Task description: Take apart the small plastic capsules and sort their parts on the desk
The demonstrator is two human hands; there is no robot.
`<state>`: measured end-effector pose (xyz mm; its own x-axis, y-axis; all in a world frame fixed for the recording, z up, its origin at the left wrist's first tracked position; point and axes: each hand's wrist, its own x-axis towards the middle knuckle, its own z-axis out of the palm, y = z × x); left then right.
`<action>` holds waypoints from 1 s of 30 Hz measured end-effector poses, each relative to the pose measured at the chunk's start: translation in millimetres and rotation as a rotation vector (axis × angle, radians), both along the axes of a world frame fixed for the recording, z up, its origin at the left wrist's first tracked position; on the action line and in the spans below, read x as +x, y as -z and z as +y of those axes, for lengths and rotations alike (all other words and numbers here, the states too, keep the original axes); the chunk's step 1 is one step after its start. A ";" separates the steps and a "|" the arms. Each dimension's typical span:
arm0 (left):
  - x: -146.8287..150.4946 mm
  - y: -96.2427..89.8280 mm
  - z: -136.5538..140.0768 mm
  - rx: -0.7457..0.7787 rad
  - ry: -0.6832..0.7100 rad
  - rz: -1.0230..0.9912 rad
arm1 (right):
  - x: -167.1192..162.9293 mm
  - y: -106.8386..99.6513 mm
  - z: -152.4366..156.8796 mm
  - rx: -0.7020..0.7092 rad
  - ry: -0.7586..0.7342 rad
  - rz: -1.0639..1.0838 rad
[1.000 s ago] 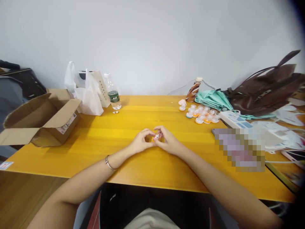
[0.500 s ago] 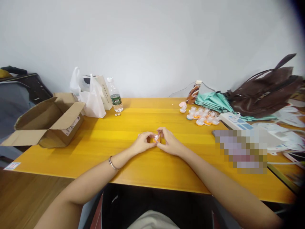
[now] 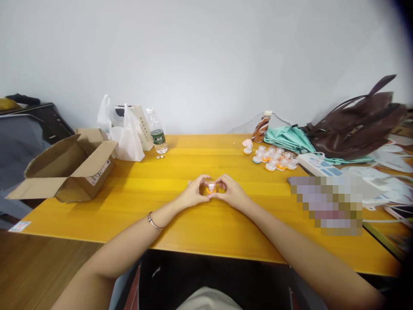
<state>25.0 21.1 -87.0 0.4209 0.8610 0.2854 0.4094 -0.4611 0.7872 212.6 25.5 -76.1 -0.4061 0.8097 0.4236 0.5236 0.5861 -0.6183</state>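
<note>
The water bottle (image 3: 160, 149) at far left has a green label (image 3: 158, 137) with white Chinese characters, probably 怡宝. The brown bottle (image 3: 260, 129), far right, shows capitals starting with N. Chinese characters run down the pale box (image 3: 146, 131); these, the carton's (image 3: 72, 189) shipping label (image 3: 100, 173) and the near-left sticker (image 3: 20, 226) are too small to read.

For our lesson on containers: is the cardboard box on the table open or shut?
Open: the cardboard box has its flaps spread apart, leaving its inside in view.
</note>
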 end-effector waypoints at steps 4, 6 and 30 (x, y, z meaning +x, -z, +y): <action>1.0 -1.5 -2.2 0.013 0.032 0.012 | -5.5 4.2 -2.3 -0.012 0.022 0.022; 2.1 -1.6 -2.6 0.022 0.030 0.005 | -7.3 5.1 -3.4 -0.027 0.039 0.044; 0.9 5.5 1.3 -0.044 0.103 -0.114 | -6.7 3.1 -5.3 -0.013 0.082 0.003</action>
